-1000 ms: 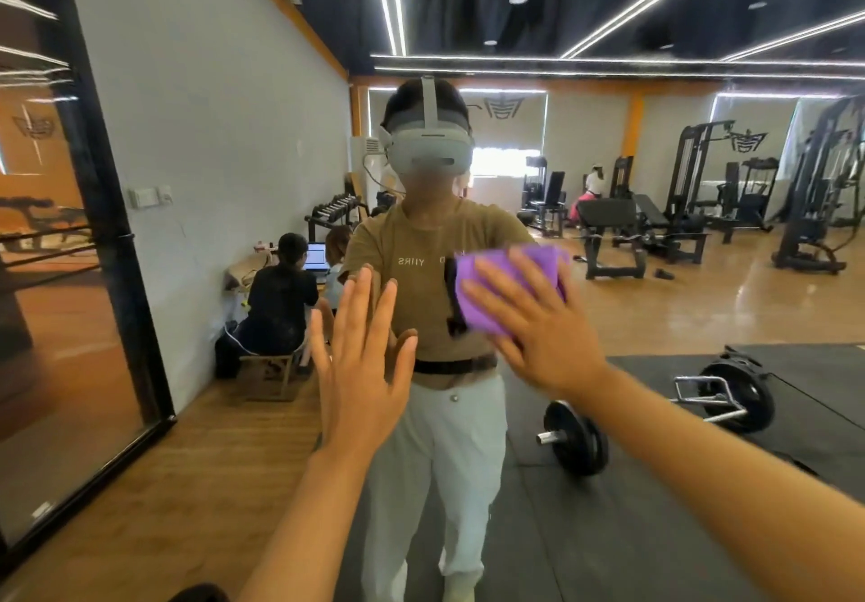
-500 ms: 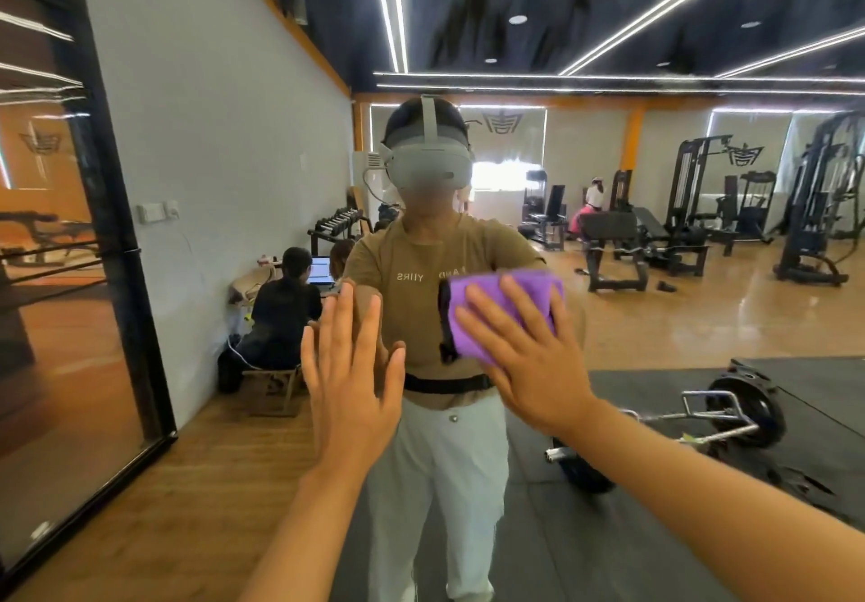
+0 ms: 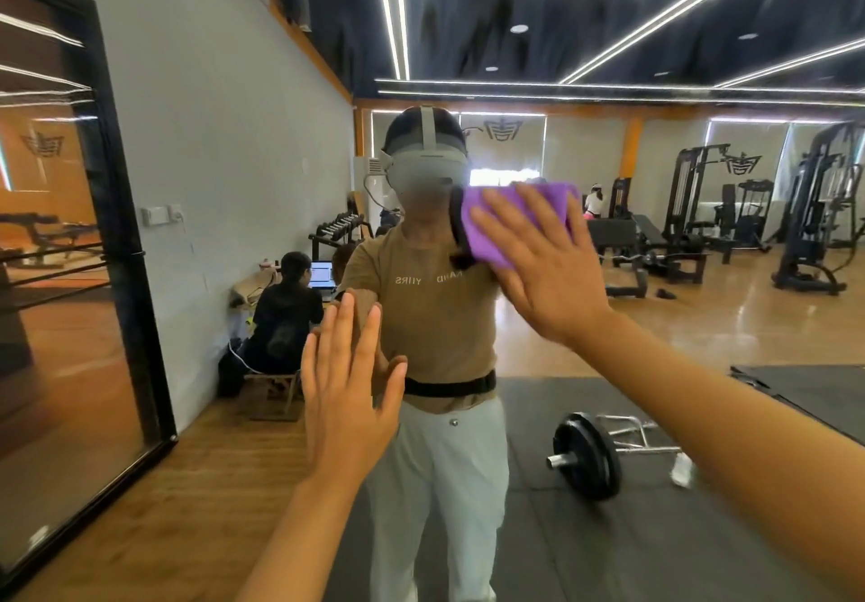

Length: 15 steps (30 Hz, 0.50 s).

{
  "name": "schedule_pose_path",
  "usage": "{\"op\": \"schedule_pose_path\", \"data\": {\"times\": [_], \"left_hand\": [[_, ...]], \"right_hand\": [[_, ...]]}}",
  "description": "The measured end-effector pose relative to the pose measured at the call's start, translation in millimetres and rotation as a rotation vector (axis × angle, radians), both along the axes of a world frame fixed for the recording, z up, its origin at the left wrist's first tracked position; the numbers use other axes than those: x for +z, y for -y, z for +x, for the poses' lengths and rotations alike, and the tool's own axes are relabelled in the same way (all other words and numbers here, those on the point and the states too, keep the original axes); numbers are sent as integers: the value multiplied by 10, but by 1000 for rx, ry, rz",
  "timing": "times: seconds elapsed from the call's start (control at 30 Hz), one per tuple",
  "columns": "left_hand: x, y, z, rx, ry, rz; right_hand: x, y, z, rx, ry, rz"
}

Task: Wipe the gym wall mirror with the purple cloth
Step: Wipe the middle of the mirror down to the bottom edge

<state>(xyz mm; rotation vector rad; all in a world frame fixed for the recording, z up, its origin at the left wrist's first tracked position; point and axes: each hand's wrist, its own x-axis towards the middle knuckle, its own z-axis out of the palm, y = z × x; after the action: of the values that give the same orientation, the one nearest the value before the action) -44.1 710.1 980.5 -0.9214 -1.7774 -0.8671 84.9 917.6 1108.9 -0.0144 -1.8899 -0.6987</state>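
Right hand point(image 3: 545, 269) lay flat with fingers straight and spread, pressing the purple cloth point(image 3: 510, 220) against the wall mirror point(image 3: 608, 330); nothing curled round the cloth, only palm and fingers laid over it. The cloth sat high on the glass, at about the level of the reflected headset point(image 3: 428, 166), its upper and left edges showing past the fingers. Left hand point(image 3: 348, 395) was lower and to the left, well apart from the cloth, also flat with straight fingers close together and thumb out to the right; its reflection met it fingertip to fingertip, so it appeared to touch the glass, though actual contact could not be confirmed from this angle. It held nothing. The mirror filled most of the view and showed the person in a tan shirt point(image 3: 435, 316) and white trousers point(image 3: 449, 484) with a black belt point(image 3: 449, 386). Also reflected: a barbell point(image 3: 590, 456) lying on a dark floor mat point(image 3: 608, 554), weight machines point(image 3: 702, 217) along the far wall, a seated person in black point(image 3: 285, 316) at a laptop point(image 3: 323, 276), and a dumbbell rack point(image 3: 339, 231). A black-framed glass panel point(image 3: 70, 273) stood at the left against the grey wall point(image 3: 224, 133). Strip lights point(image 3: 393, 11) ran across the dark ceiling.
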Motion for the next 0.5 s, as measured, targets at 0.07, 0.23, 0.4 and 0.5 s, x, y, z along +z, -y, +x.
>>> {"op": "schedule_pose_path", "data": {"times": [0.07, 0.23, 0.4, 0.5], "left_hand": [[-11, 46, -30, 8, 5, 13], [14, 109, -62, 13, 35, 38], [26, 222, -170, 46, 21, 0], [27, 270, -224, 53, 9, -37]], "right_hand": [[181, 96, -126, 12, -137, -123], [-209, 341, -285, 55, -237, -250], [-1409, 463, -210, -31, 143, 34], [-1553, 379, -162, -67, 258, 178]]}}
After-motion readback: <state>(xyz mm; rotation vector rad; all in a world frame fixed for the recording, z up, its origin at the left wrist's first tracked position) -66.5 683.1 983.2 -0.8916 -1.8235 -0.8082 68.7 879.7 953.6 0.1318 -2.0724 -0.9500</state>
